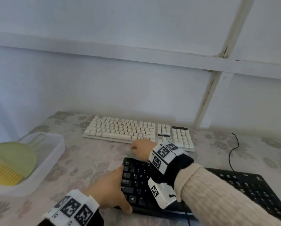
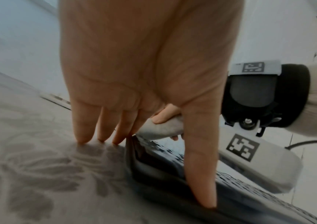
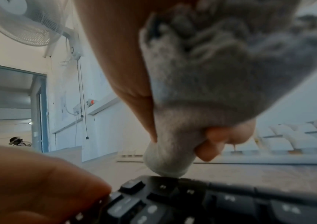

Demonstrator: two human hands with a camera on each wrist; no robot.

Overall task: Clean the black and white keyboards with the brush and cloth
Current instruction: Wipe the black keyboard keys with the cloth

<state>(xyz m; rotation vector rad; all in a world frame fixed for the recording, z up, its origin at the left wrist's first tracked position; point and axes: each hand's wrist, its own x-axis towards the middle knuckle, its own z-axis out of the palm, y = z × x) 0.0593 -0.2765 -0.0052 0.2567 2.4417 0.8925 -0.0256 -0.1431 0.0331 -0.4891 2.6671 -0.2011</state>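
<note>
The black keyboard (image 1: 136,181) lies at the near edge of the table, and its right half runs under my right forearm. My left hand (image 1: 110,190) rests at its left end: straight fingers (image 2: 85,121) touch the tablecloth, and the thumb presses on the keyboard's front edge (image 2: 163,174). My right hand (image 1: 141,145) grips a bunched grey cloth (image 1: 130,154) and presses it on the keyboard's far left corner (image 3: 173,201). The cloth (image 3: 201,91) fills that palm. The white keyboard (image 1: 128,129), with orange specks on its keys, lies behind, near the wall.
A translucent tray (image 1: 55,144) at the left holds a yellow brush (image 1: 4,172) and a green dustpan (image 1: 17,154). A black cable (image 1: 232,152) curls over the flowered tablecloth at the right. A white wall stands right behind the table.
</note>
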